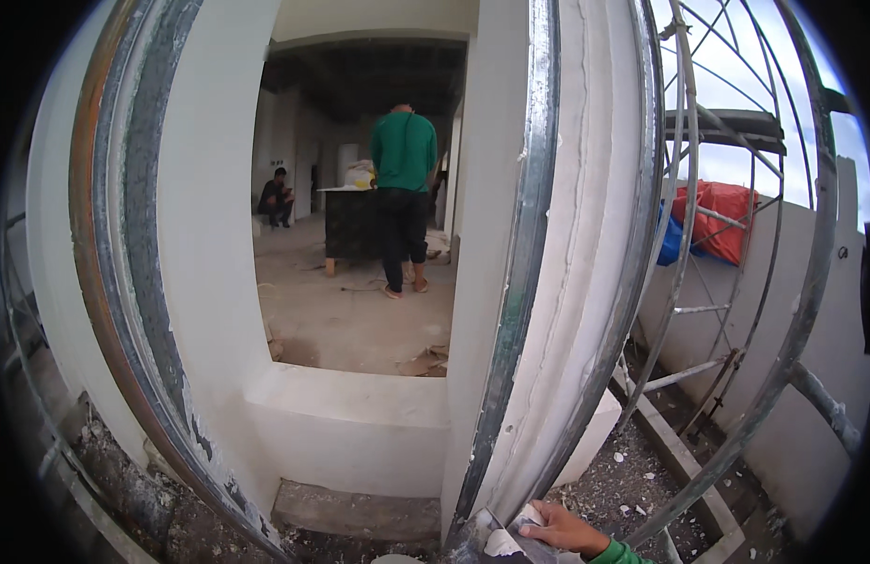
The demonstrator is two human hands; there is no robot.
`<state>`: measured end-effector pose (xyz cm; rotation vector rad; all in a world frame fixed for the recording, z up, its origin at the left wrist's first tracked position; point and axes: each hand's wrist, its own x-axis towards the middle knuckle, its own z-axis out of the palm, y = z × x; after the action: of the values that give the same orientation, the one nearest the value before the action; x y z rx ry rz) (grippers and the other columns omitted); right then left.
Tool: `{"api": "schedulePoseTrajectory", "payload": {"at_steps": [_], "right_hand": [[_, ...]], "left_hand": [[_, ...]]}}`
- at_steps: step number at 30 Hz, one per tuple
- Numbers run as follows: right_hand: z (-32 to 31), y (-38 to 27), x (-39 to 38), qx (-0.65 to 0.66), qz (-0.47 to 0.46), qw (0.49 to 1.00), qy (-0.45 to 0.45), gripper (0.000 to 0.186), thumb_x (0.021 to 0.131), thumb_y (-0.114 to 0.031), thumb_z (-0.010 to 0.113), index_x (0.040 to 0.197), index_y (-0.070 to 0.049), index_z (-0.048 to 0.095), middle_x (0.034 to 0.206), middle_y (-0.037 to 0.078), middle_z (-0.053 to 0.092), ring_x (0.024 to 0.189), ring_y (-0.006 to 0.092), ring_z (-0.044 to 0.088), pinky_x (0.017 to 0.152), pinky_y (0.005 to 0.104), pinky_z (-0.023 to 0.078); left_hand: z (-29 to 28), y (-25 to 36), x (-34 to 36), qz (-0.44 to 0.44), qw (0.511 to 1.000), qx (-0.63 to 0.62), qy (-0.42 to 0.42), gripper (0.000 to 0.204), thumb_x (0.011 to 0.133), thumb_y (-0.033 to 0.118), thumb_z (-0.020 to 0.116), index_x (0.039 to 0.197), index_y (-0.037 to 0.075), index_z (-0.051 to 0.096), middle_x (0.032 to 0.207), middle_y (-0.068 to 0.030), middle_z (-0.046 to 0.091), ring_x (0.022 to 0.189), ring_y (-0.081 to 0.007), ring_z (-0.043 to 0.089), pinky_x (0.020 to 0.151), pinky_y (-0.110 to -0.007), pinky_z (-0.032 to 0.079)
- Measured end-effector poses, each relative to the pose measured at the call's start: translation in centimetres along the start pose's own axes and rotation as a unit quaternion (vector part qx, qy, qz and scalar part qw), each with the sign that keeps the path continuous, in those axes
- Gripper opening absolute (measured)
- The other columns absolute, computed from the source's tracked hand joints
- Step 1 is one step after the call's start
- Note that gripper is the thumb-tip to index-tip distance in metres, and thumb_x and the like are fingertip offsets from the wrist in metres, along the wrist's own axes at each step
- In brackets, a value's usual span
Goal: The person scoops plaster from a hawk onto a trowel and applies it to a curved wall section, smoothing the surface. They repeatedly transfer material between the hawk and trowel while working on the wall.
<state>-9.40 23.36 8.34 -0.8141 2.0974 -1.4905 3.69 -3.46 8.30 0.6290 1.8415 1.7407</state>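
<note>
Right hand (pixel 562 529), fingers closed around a plaster-smeared trowel (pixel 503 538) at the white pillar (pixel 585 235) base just left of them; stiff, light, likely slippery blade, best held by its handle; left hand unseen.

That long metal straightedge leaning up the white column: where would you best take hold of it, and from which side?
Probably low on the metal straightedge, just above its foot, coming from the right. It stands nearly upright against the white column, so only its narrow outer edge is free to pinch. The right hand already rests at its base, beside a plaster-smeared trowel; a second grip higher up would likely steady it.
</note>
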Motion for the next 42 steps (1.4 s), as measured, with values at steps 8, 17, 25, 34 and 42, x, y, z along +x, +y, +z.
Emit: {"api": "schedulePoseTrajectory", "payload": {"at_steps": [8, 17, 25, 34, 42], "right_hand": [[4.5, -0.7, 1.6, 0.592, 0.044, 0.784, -0.179, 0.044, 0.099, -0.042, 0.035, 0.107, -0.004, 0.054, 0.088, 0.004, 0.061, 0.070, 0.0111, 0.058, 0.066, 0.0258, 0.047], [5.0, -6.3, 0.7, 0.257, -0.035, 0.903, 0.344, 0.034, 0.094, -0.034, 0.052, 0.111, -0.005, 0.052, 0.093, 0.004, 0.060, 0.072, 0.0119, 0.061, 0.059, 0.0260, 0.049], [8.7, 1.0, -3.4, 0.239, -0.109, 0.921, 0.289, 0.024, 0.081, -0.013, 0.067, 0.100, -0.005, 0.055, 0.092, 0.005, 0.046, 0.079, 0.0201, 0.050, 0.072, 0.0342, 0.044], [9.4, 0.2, -5.0, 0.020, -0.122, 0.941, 0.315, 0.015, 0.084, -0.010, 0.056, 0.097, -0.003, 0.054, 0.091, 0.008, 0.048, 0.084, 0.0215, 0.047, 0.078, 0.0345, 0.042], [6.9, -1.0, -4.0, 0.252, 0.000, 0.877, 0.409, 0.020, 0.092, -0.022, 0.054, 0.101, -0.004, 0.057, 0.088, 0.001, 0.058, 0.076, 0.0113, 0.059, 0.075, 0.0251, 0.047]], "left_hand": [[0.6, -3.5, 0.1, 0.120, 0.992, 0.012, 0.032, 0.025, 0.092, 0.022, 0.055, 0.105, 0.001, 0.058, 0.084, -0.0054, 0.062, 0.073, -0.0128, 0.057, 0.066, -0.028, 0.047], [-0.5, -3.6, -1.5, 0.075, 0.971, -0.218, -0.055, 0.026, 0.099, 0.029, 0.044, 0.098, 0.003, 0.042, 0.074, -0.0056, 0.053, 0.052, -0.0087, 0.047, 0.045, -0.024, 0.041], [-1.0, -3.8, -0.4, 0.068, 0.865, -0.476, -0.145, 0.035, 0.095, 0.020, 0.051, 0.124, 0.003, 0.039, 0.085, -0.0107, 0.051, 0.052, -0.0123, 0.046, 0.034, -0.023, 0.033], [-0.8, -3.7, -2.0, -0.002, 0.860, -0.489, -0.147, 0.048, 0.092, 0.018, 0.056, 0.132, 0.003, 0.035, 0.080, -0.0104, 0.050, 0.051, -0.0115, 0.044, 0.035, -0.023, 0.033], [-3.0, -0.6, -0.6, 0.267, 0.886, 0.248, 0.287, 0.033, 0.086, 0.005, 0.057, 0.118, 0.006, 0.051, 0.081, -0.0078, 0.052, 0.051, -0.0177, 0.050, 0.043, -0.029, 0.040]]}}
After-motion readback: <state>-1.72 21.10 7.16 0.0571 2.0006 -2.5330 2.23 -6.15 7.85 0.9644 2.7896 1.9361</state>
